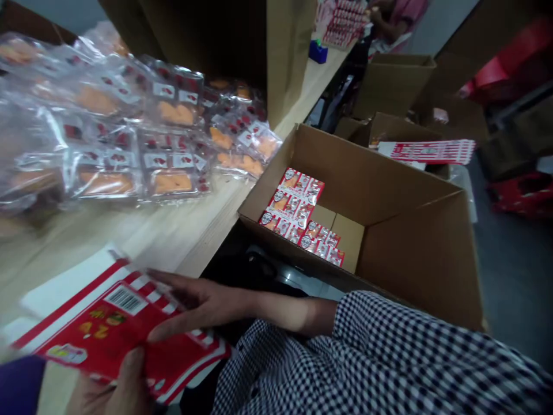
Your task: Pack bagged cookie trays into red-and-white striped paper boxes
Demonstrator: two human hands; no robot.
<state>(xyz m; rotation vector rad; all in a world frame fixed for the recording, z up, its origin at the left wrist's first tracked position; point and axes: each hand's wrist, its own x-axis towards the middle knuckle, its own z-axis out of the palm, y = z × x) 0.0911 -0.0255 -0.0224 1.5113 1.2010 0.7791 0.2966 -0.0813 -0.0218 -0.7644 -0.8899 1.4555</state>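
A flat red and white carton [121, 331] with a barcode lies at the near edge of the wooden table [173, 236]. My right hand [203, 305], in a checked sleeve, rests its fingers on top of the carton and pinches its right part. My left hand [116, 386] grips the carton's near edge from below, thumb on top. Beyond lies a heap of clear plastic packs [129, 138] holding orange pieces.
An open cardboard box [389, 230] stands to the right of the table, with several red cartons [298, 213] packed at its bottom. More cardboard boxes [397, 80] and a red and white carton [427, 151] sit behind it. Another person [397, 17] works far back.
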